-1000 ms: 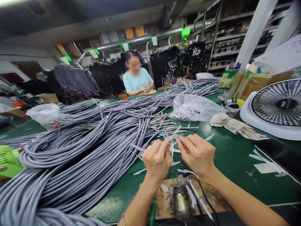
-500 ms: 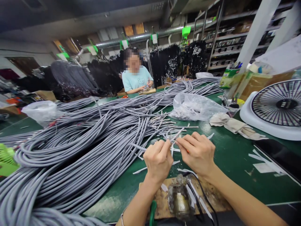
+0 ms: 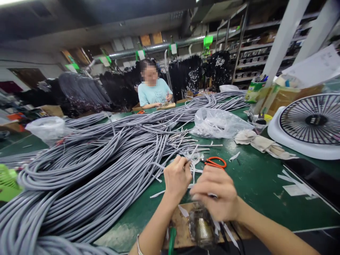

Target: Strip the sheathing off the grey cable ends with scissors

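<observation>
My left hand point(image 3: 177, 177) is closed in a pinch on the stripped end of a grey cable point(image 3: 158, 165), with pale strands showing past the fingertips. My right hand point(image 3: 216, 193) is apart from it, blurred and curled above a wooden board point(image 3: 183, 232). Whether anything is in its fingers I cannot make out. Under that hand, a worn metal block point(image 3: 203, 226) with black cords is mounted on the board. Orange-handled scissors point(image 3: 216, 162) lie just beyond the right hand, among white strips point(image 3: 158, 194).
A big bundle of grey cables point(image 3: 106, 170) covers the table's left side. Clear plastic bags point(image 3: 220, 122), cloth gloves point(image 3: 265, 143), a white fan point(image 3: 316, 120) and a black phone-like slab point(image 3: 310, 177) lie around. Across the table sits a person point(image 3: 155, 94).
My right hand has left the cable end and come down toward me, over the metal block, uncovering the orange scissors. My left hand keeps its pinch almost in place.
</observation>
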`<state>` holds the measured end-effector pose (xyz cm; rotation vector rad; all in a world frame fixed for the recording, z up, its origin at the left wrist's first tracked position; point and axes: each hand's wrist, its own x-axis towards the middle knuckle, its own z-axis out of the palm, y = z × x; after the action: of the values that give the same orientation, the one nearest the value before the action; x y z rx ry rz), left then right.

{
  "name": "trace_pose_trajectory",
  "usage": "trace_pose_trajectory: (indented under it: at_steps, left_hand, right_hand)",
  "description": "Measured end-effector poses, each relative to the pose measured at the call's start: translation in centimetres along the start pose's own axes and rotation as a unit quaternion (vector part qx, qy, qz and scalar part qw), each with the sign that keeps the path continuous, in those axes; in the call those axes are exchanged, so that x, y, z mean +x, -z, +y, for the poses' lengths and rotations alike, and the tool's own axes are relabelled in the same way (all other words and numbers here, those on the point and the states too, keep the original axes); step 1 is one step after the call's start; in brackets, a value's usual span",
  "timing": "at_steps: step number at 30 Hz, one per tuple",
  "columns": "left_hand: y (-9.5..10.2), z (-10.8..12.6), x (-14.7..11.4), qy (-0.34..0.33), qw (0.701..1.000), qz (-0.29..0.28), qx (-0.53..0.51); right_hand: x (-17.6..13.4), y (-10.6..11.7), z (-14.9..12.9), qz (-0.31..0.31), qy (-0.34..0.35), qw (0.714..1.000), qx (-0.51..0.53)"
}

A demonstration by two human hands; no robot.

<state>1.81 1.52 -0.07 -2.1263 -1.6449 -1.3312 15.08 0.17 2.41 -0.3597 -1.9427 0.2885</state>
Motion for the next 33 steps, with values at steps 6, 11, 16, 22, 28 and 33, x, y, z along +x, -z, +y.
trace_pose_trajectory:
  at_steps: [6, 11, 16, 22, 28, 33]
  left_hand:
    - [0.5, 0.1, 0.6, 0.124, 0.966, -0.006, -0.228]
    - [1.1, 0.2, 0.9, 0.195, 0.906, -0.042, -0.374]
    - [1.2, 0.0, 0.9, 0.195, 0.859, -0.108, -0.462]
    - [0.7, 0.2, 0.8, 0.217, 0.837, -0.12, -0.489]
    - [-0.1, 0.7, 0.8, 0.268, 0.801, -0.088, -0.528]
    - [-0.2, 0.6, 0.9, 0.31, 0.774, -0.058, -0.549]
  right_hand:
    - [-0.2, -0.4, 1.7, 0.165, -0.205, 0.964, -0.031]
    - [0.4, 0.2, 3.9, 0.23, -0.373, 0.887, 0.145]
    - [0.9, -0.2, 3.6, 0.128, -0.417, 0.823, 0.363]
    - [0.8, -0.4, 3.7, 0.197, -0.437, 0.808, 0.342]
    - [0.3, -1.2, 2.8, 0.206, -0.367, 0.854, 0.305]
    - [0.3, -1.1, 2.4, 0.219, -0.351, 0.865, 0.283]
